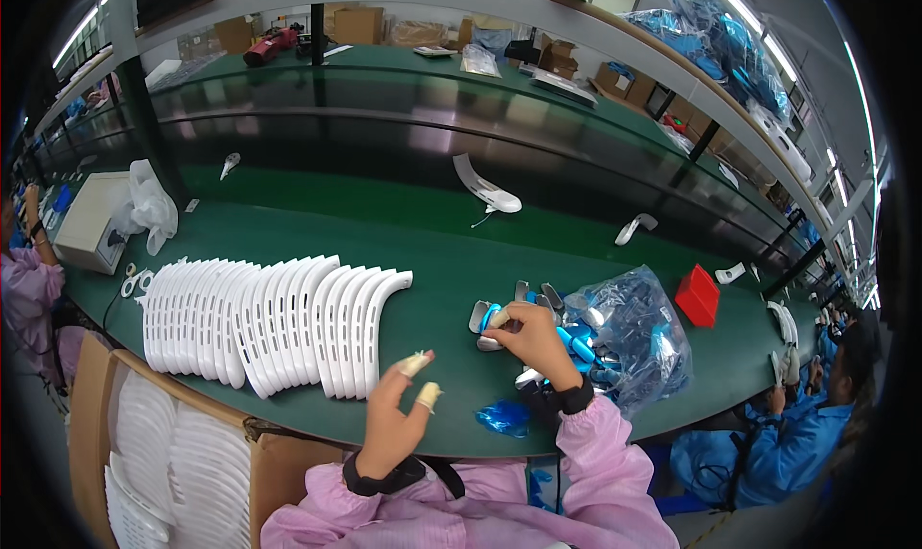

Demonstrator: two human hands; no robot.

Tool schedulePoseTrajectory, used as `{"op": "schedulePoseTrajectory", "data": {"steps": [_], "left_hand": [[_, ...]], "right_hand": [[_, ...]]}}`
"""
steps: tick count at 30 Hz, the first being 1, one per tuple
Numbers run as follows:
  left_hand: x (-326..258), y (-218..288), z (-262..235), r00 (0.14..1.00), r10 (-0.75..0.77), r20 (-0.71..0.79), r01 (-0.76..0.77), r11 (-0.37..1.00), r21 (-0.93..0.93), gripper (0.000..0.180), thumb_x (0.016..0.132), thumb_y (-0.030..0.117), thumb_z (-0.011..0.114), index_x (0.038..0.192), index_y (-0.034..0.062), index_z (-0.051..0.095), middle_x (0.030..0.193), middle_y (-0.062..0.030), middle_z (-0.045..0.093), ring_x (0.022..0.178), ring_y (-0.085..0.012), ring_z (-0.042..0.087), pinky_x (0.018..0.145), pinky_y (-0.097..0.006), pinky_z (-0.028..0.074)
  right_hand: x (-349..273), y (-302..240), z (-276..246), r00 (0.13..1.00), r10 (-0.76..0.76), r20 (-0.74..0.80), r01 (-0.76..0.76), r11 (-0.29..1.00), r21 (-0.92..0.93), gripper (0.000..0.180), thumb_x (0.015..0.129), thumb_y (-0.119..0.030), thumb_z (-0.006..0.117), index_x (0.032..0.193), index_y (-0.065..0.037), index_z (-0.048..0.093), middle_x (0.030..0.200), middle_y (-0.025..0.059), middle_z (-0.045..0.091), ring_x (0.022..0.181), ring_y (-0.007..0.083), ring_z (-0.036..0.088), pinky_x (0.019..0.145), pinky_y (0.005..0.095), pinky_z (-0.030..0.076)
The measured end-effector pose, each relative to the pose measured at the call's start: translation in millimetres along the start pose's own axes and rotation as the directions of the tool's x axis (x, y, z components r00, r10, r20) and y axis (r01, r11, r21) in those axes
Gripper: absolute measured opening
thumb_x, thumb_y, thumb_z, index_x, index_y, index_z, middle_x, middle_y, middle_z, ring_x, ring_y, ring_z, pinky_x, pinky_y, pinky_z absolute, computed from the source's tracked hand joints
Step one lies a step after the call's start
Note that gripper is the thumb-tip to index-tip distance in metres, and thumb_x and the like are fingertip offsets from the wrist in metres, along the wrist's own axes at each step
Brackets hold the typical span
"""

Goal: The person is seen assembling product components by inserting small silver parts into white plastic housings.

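Observation:
My left hand (396, 422) is raised near the front edge of the table, thumb and forefinger apart and wearing pale finger cots, with nothing between them. My right hand (534, 340) has its fingers closed on a small silver part with blue film (490, 316); its exact kind I cannot make out. Beside and behind that hand lie several silver and blue film-covered parts (578, 343), some spilling from a clear plastic bag (639, 342). A crumpled piece of blue film (504, 417) lies between my wrists. Left of my hands stands a long row of curved white slotted plastic shells (279, 323).
A cardboard box (91, 405) of white shells stands at the lower left. Scissors (144, 281) lie beyond the row's left end. A red bin (698, 296) sits right of the bag. White parts (495, 198) lie on the conveyor belt (384, 198). Co-workers sit at both sides.

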State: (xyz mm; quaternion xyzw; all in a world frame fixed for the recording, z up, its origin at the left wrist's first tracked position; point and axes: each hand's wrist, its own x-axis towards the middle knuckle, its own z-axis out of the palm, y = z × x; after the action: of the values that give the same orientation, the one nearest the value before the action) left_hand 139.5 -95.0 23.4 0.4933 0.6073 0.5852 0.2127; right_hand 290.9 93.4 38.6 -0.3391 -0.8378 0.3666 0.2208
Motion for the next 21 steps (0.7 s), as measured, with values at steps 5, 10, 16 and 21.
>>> {"op": "schedulePoseTrajectory", "data": {"steps": [5, 10, 16, 21], "left_hand": [[-6, -5, 26, 0.989, -0.074, 0.124, 0.082, 0.995, -0.056, 0.051, 0.082, 0.004, 0.063, 0.130, 0.0029, 0.048, 0.127, -0.0108, 0.055, 0.110, -0.0205, 0.055, 0.086, -0.029, 0.042], [-10, -7, 20, 0.977, -0.052, 0.207, 0.032, 0.995, 0.097, 0.051, 0.081, 0.006, 0.065, 0.130, 0.0019, 0.049, 0.119, -0.0111, 0.056, 0.106, -0.0216, 0.055, 0.085, -0.029, 0.042], [-15, -6, 24, 0.982, -0.080, 0.173, 0.065, 0.994, 0.088, 0.054, 0.083, 0.006, 0.064, 0.133, 0.0008, 0.046, 0.128, -0.0140, 0.053, 0.116, -0.0243, 0.052, 0.096, -0.030, 0.039], [-15, 6, 24, 0.986, 0.004, 0.169, 0.011, 0.996, -0.089, 0.053, 0.085, 0.005, 0.061, 0.134, -0.0010, 0.043, 0.133, -0.0184, 0.049, 0.121, -0.0272, 0.050, 0.102, -0.033, 0.036]], "right_hand": [[-18, -2, 19, 0.952, -0.279, -0.123, 0.227, 0.918, -0.325, 0.015, 0.071, -0.009, 0.075, 0.081, -0.004, 0.065, 0.077, 0.0082, 0.059, 0.074, 0.0260, 0.056, 0.067, 0.0351, 0.046], [-9, 33, 18, 0.971, -0.237, 0.033, 0.226, 0.857, -0.463, 0.012, 0.069, -0.008, 0.073, 0.076, -0.003, 0.065, 0.074, 0.0101, 0.059, 0.080, 0.0303, 0.057, 0.068, 0.0374, 0.047], [-18, -11, 16, 0.995, -0.063, -0.078, 0.075, 0.985, 0.153, 0.010, 0.074, -0.005, 0.074, 0.078, 0.000, 0.066, 0.077, 0.0063, 0.064, 0.072, 0.0159, 0.062, 0.064, 0.0265, 0.049], [-59, -56, 23, 0.996, 0.028, -0.082, 0.016, 0.870, 0.493, 0.010, 0.076, 0.000, 0.074, 0.080, 0.003, 0.066, 0.080, 0.0039, 0.064, 0.074, 0.0092, 0.061, 0.066, 0.0226, 0.050]]}}
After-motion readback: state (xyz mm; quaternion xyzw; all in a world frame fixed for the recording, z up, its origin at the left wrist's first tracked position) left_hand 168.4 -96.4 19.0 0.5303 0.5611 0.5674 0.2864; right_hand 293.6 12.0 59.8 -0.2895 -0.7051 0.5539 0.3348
